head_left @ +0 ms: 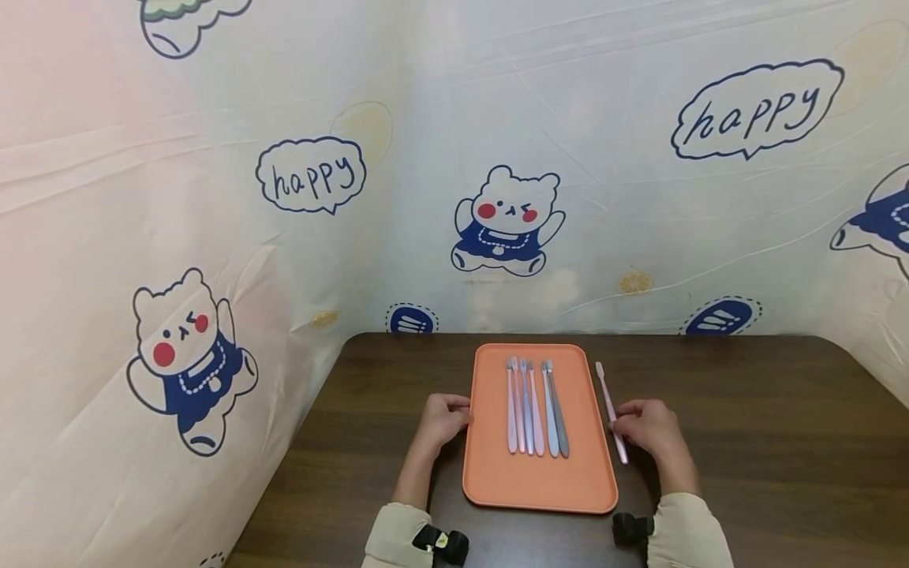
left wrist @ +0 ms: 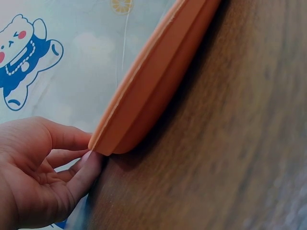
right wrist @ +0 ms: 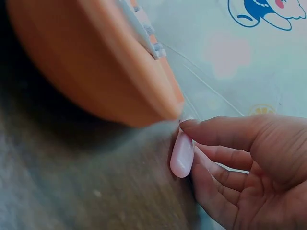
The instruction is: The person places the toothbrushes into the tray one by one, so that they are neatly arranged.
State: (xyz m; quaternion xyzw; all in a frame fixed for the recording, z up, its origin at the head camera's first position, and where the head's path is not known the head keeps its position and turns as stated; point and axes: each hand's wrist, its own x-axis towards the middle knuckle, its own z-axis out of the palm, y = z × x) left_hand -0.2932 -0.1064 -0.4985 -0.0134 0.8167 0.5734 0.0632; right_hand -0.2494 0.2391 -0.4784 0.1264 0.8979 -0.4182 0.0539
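Note:
An orange tray (head_left: 490, 477) lies lengthwise before me on the table. Several toothbrushes in pink, blue and grey rest in it, heads toward the far side, a dark grey toothbrush (head_left: 559, 414) rightmost. With finger and thumb, my left hand (head_left: 442, 420) pinches the tray's left rim, as the left wrist view shows up close. Outside the tray's right edge, my right hand (head_left: 655, 430) pinches a pink toothbrush (head_left: 603, 380) near its middle. That brush runs roughly along the tray's side, head pointing away; its rounded handle end (right wrist: 182, 160) shows below the fingers in the right wrist view.
The dark wooden table (head_left: 767, 442) extends to both sides of the tray. Behind it and on the left hangs a pale sheet (head_left: 611, 213) printed with bears and lettering. Black wrist straps with cameras (head_left: 449, 544) sit over both sleeves.

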